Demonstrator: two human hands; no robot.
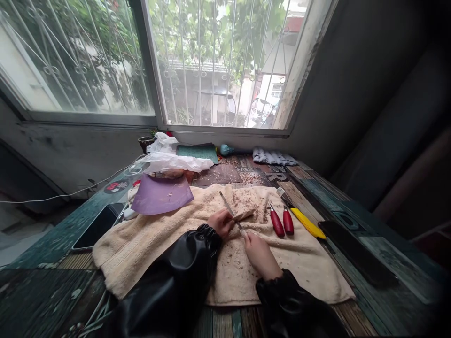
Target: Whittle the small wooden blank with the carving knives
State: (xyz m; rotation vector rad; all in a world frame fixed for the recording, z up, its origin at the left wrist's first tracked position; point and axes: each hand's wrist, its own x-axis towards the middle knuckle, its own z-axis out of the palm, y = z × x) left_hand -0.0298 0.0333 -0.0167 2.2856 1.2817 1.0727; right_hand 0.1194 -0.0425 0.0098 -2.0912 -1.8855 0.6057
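My right hand [260, 254] is closed around the near end of a slim grey file [226, 203], whose long shaft points away and to the left. My left hand [221, 222] pinches a small brown piece of wood [244, 215], and the file crosses it close to the fingers. Part of the wood is hidden by the left fingers. Both hands are low over a beige towel [162, 234] strewn with shavings. Right of the hands, two red-handled carving tools [276, 222] lie on the towel beside a yellow-handled tool [308, 223].
Purple sandpaper [160, 195] lies on the towel's left, near a phone [97, 227]. A dark oblong object [355, 253] is at right. White plastic [179, 162], a green mat [199, 152] and a grey quilted item [275, 157] stand at the back under the barred window.
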